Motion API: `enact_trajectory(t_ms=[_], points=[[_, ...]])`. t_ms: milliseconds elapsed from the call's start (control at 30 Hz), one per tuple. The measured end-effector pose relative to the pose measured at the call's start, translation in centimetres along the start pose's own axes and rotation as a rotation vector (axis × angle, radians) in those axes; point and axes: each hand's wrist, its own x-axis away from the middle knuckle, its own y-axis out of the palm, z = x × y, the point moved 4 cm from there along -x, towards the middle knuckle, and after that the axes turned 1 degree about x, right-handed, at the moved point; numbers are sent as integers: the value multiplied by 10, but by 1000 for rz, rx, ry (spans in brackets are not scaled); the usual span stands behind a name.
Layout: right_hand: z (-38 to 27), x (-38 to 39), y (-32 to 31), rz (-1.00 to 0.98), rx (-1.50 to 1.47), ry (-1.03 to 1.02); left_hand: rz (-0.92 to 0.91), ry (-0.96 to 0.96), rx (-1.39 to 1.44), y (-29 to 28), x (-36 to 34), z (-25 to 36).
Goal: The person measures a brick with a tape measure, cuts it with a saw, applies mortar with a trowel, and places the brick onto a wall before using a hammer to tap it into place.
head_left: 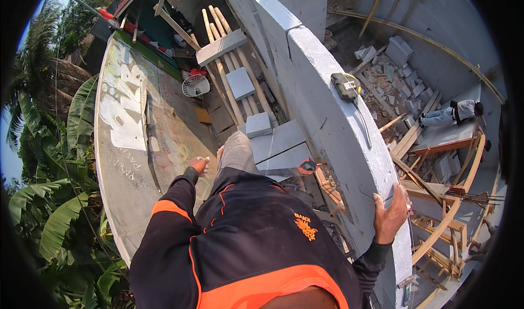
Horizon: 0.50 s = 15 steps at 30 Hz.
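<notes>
My right hand [391, 215] grips the top of the pale block wall [356, 140], thumb on the near face and fingers over the far side. A small red thing shows beside its fingers, too little of it visible to name. A grey and yellow tape measure [345, 87] rests farther along the wall top, a dark strap trailing from it. My left hand [200, 165] is out to the left, its fingers curled closed, with nothing seen in them. It is nearest the stained concrete wall [174, 145] on my left. Below me, one dusty trouser leg [238, 151] shows.
Ahead lie bamboo poles [224, 72] bearing pale blocks [240, 84]. A white basket [195, 85] stands beside them. Beyond the wall are rubble [393, 80], timber framing [436, 230] and another person [450, 114] in jeans, far below. Banana leaves [63, 227] crowd the left.
</notes>
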Motion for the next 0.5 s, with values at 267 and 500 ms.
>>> enact_trajectory(t_ms=[267, 500], points=[[-9, 2, -8, 11, 52, 25, 114, -94, -242, -70, -33, 28], [-7, 3, -7, -36, 45, 50, 145, -93, -329, -113, -94, 88]])
